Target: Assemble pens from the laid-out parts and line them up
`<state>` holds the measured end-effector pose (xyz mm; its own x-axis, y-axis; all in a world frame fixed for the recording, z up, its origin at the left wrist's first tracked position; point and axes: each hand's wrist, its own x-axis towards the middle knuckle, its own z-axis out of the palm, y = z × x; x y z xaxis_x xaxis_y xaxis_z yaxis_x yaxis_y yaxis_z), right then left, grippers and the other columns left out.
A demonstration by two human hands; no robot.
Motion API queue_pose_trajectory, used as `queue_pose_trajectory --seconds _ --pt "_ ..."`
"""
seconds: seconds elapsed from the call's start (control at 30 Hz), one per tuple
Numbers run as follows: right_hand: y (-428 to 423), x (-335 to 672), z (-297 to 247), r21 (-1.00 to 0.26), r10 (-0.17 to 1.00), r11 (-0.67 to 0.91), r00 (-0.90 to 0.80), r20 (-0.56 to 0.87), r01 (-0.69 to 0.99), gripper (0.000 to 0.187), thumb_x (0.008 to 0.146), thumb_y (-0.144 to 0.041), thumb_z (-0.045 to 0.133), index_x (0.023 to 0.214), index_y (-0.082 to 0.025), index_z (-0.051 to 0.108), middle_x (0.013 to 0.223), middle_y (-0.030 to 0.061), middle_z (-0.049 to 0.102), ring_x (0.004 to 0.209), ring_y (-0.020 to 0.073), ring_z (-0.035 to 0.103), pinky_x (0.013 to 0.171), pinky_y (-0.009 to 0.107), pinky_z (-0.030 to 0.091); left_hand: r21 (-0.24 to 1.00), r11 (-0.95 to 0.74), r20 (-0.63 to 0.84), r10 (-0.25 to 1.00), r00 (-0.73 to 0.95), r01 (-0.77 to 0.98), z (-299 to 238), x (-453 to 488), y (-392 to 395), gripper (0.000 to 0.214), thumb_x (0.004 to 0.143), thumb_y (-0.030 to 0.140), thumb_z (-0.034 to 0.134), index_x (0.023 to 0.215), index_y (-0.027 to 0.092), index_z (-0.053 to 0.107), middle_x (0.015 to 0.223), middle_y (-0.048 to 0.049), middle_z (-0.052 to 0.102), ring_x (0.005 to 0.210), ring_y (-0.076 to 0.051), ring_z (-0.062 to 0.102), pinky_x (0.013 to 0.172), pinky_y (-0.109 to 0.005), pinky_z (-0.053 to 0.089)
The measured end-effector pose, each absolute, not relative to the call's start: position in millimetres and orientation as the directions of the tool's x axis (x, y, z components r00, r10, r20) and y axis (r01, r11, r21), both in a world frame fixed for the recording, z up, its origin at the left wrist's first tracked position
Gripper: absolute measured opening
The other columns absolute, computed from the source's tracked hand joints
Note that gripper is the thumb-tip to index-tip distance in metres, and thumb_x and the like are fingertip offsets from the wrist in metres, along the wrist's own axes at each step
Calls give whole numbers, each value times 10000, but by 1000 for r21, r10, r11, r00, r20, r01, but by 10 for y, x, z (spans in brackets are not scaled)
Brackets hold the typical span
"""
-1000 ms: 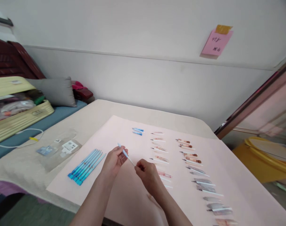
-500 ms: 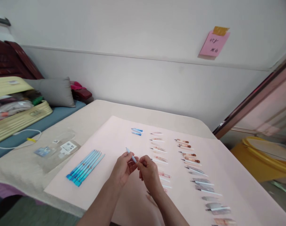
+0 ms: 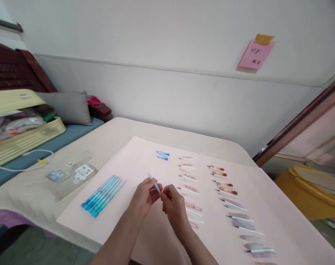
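Observation:
A light blue pen is held slanting over the pale pink sheet, its narrow end pointing up and away. My left hand grips its middle between thumb and fingers. At the pen's lower end my right hand pinches with thumb and forefinger; its other fingers are curled in. To the left lies a bundle of several blue pens, side by side. Beyond my hands are a few small blue pen parts. Pinkish pen parts with white refills form a column, partly hidden behind my right hand.
Further right runs another column of brown pen parts and grey pen parts. A clear plastic bag with a label lies at left. Behind the table is a white wall bearing a pink note. A yellow tub stands at right.
The view has swung slightly left, so the table's contents sit further right. Both hands keep nearly the same hold on the pen. Its upper tip looked dark earlier and looks paler now.

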<state>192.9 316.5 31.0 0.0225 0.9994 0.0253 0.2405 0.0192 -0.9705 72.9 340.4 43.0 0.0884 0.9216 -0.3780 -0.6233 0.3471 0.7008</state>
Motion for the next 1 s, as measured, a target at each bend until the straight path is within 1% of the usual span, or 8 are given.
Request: queue_pose_trajectory --seconds 0.17,0.37,0.47,0.57,0.7,0.8,0.9,1.0 --pt "3169 1960 264 -987 999 3 52 12 163 90 775 -235 533 714 -215 470 451 -90 439 374 85 412 392 188 312 700 363 -363 923 132 -616 405 810 3357 173 769 302 603 801 154 519 775 -86 630 695 -156 622 673 -294 510" --pt "3200 1982 264 -982 997 -40 69 -28 184 132 773 -261 540 688 -213 452 447 -87 430 366 86 399 381 191 290 695 369 -415 907 75 -617 389 848 3383 130 773 232 602 741 140 516 732 -89 631 655 -146 621 667 -303 525" --pt "3206 1981 279 -968 998 -32 65 -16 249 179 779 -293 540 656 -208 444 484 -72 448 391 84 389 391 196 275 683 360 -436 899 40 -636 364 853 3403 105 784 184 582 724 132 513 714 -94 632 639 -150 624 652 -313 536" --pt "3184 1982 284 -934 996 40 59 65 356 248 805 -353 530 626 -201 449 486 -63 429 456 96 401 449 203 287 636 352 -452 891 38 -687 359 834 3436 85 793 147 566 728 124 517 711 -97 633 644 -147 629 630 -292 543" --pt "3257 2014 331 -864 988 123 24 154 487 330 872 -427 421 629 -205 450 489 -55 419 479 111 417 495 219 306 537 336 -507 862 22 -774 424 732 3509 63 795 107 555 744 120 521 729 -86 637 660 -139 641 569 -239 543" --pt "3560 2072 391 -707 966 191 -2 258 681 322 899 -403 371 679 -202 494 554 -29 498 530 125 474 532 228 319 492 292 -542 840 -26 -820 500 608 3568 68 803 93 541 747 124 517 751 -76 638 678 -137 650 556 -230 547" --pt "4055 2120 398 -330 967 185 -111 230 926 225 906 -286 361 860 -206 567 792 18 614 716 141 558 603 227 334 475 252 -546 836 -58 -843 557 504 3615 70 819 95 520 753 118 522 759 -80 638 686 -136 654 557 -228 551" --pt "4544 2112 319 -220 978 149 -110 177 964 196 868 -189 410 956 -190 584 952 65 603 797 159 571 620 238 335 445 229 -553 830 -64 -866 580 455 3649 67 821 100 522 756 115 525 767 -87 641 700 -139 658 573 -228 554"
